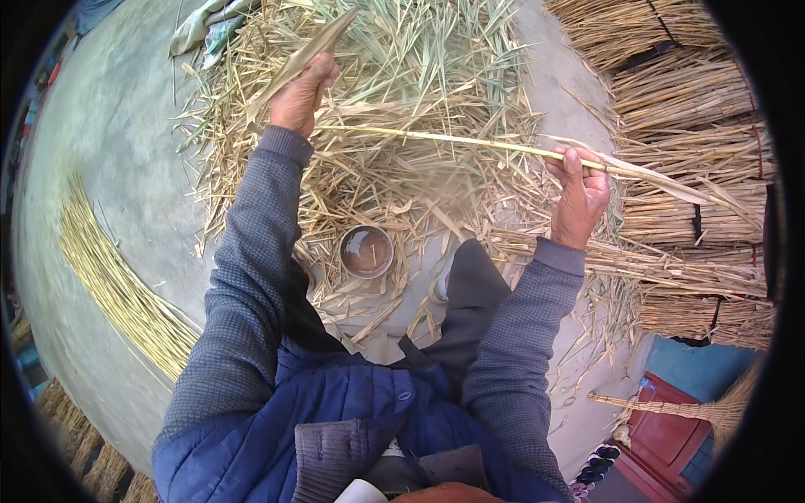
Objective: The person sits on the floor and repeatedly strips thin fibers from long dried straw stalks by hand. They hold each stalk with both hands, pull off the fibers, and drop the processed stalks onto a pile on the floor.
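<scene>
My left hand (301, 99) is closed around a broad dry leaf (323, 44), which points up past the fingers. In my right hand (579, 194), fingers and thumb grip a long pale yellow-green reed stalk (478, 143). The stalk runs leftward over the heap, and its thin end stops a little below and right of my left hand, apart from it. Dry leaves (671, 181) still hang from the stalk's other end, right of my right hand. Beneath both hands spreads a heap of loose dry and greenish leaves (419, 80).
A round bowl (343, 247) with a brown inside sits between my feet. Stripped yellow stalks (126, 289) lie on the concrete floor at left. Tied bundles of dry stalks (688, 155) are stacked at right. A broom (662, 407) lies by a red door (667, 440). Cloth (201, 32) lies at far left.
</scene>
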`<state>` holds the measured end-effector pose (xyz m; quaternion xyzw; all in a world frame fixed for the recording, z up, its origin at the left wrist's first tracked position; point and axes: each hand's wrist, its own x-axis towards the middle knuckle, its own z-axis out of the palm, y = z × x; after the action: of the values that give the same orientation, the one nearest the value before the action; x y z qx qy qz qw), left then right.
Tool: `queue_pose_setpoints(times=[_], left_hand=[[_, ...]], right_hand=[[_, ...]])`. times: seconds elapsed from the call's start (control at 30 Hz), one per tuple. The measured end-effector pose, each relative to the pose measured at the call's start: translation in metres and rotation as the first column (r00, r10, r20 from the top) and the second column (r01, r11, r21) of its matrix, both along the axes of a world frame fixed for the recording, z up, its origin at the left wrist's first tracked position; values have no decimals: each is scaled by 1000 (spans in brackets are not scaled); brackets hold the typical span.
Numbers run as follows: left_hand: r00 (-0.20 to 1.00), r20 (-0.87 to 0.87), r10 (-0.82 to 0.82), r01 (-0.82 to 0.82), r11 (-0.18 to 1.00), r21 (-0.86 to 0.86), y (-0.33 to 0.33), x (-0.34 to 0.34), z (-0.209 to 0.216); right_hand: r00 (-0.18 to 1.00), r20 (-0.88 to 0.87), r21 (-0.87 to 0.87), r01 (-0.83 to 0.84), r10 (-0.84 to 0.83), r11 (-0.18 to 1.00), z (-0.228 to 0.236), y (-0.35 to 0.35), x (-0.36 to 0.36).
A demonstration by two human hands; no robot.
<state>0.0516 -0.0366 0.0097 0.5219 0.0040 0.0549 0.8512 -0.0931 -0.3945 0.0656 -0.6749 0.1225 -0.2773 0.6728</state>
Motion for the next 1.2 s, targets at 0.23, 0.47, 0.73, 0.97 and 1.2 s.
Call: queue_pose_setpoints(times=[0.23,0.47,0.73,0.97,1.2], left_hand=[[967,247,-69,-256,-301,918,82,13,-72],[979,2,-202,-25,-115,993,101,5,-46],[827,37,-562,-278,-351,894,66,3,-97],[996,-26,89,77,-636,768,184,-6,-130],[988,134,76,-62,-598,799,174,-10,-74]], right_hand=[[1000,-16,-5,23,-23,1000,-3,-16,0],[996,9,10,88,-89,996,6,-11,6],[982,100,55,157,-162,986,15,-27,1],[949,107,20,296,-296,955,16,-53,-4],[966,111,29,229,-231,973,18,-37,1]])
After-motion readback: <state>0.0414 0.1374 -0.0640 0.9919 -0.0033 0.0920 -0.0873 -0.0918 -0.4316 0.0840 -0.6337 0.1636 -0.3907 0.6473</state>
